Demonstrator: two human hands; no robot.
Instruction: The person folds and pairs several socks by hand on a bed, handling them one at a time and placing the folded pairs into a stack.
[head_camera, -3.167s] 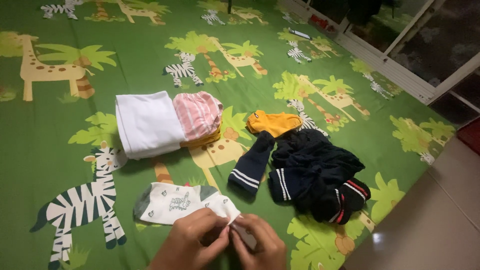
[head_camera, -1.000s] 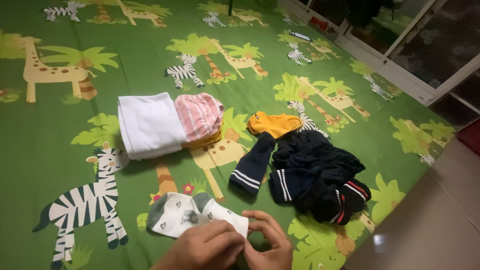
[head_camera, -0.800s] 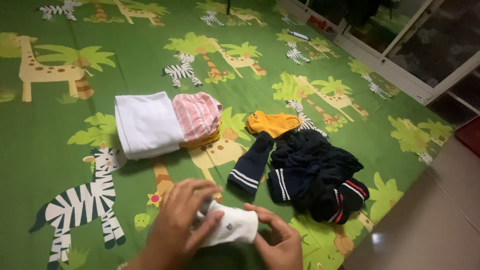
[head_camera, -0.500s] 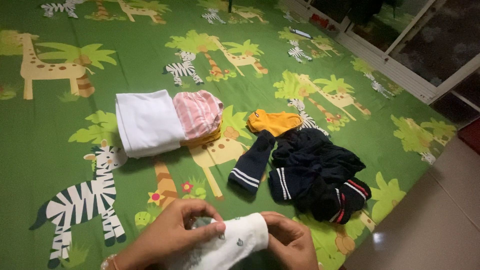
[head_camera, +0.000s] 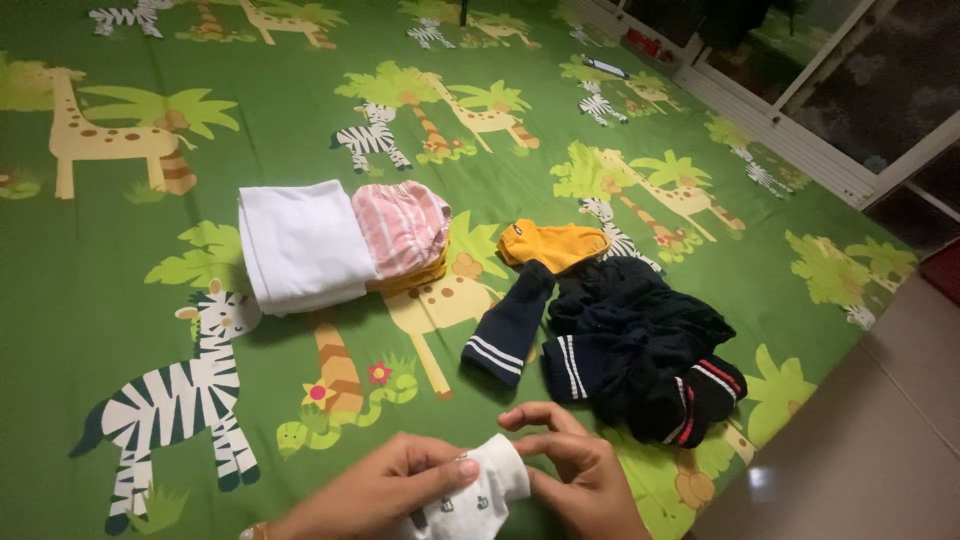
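Note:
A white sock bundle with small dark prints sits at the bottom edge, rolled up between my two hands. My left hand grips it from the left, thumb pressed on top. My right hand cups its right end, fingers curled around it. Just beyond my hands lies a navy sock with white stripes. Beside it is a heap of dark socks, one with red stripes.
A green bedsheet with zebras, giraffes and palms covers the bed. Folded white cloth and folded pink striped cloth lie mid-left. A yellow sock lies above the dark heap. Tiled floor and a window frame are at right.
The white sock lay flat and stretched out on the sheet; my hands folded and rolled it into a compact bundle and drew it toward me.

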